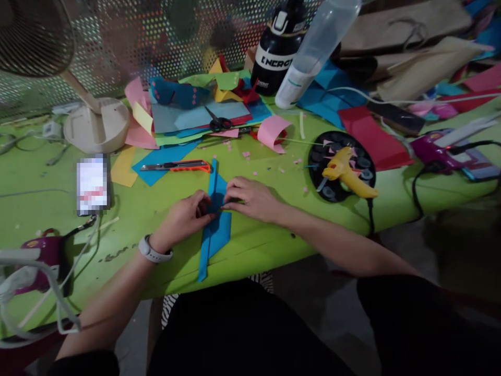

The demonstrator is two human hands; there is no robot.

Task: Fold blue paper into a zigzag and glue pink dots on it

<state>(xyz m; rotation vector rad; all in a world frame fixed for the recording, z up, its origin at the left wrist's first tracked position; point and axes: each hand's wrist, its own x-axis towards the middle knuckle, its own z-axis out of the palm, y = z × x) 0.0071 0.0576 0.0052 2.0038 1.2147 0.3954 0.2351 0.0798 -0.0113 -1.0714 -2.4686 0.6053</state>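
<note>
A folded piece of blue paper (219,237) with a long narrow strip along its left side lies on the green table. My left hand (191,213) comes from the left, wearing a pale watch, its fingers curled and closed on the strip side of the paper. From the right, my right hand (248,198) pinches the paper's right edge near its middle. The fingertips of both hands are close together, and they hide part of the fold. Just beyond the paper lies an orange utility knife (191,166) with its blade out.
A yellow glue gun (348,172) rests on a round black tray (315,156) to the right. A phone (93,183) and a fan (96,128) stand left. Behind are scissors (220,123), coloured paper, a black bottle (274,57) and a clear bottle (313,57). Purple devices with cords sit at both sides.
</note>
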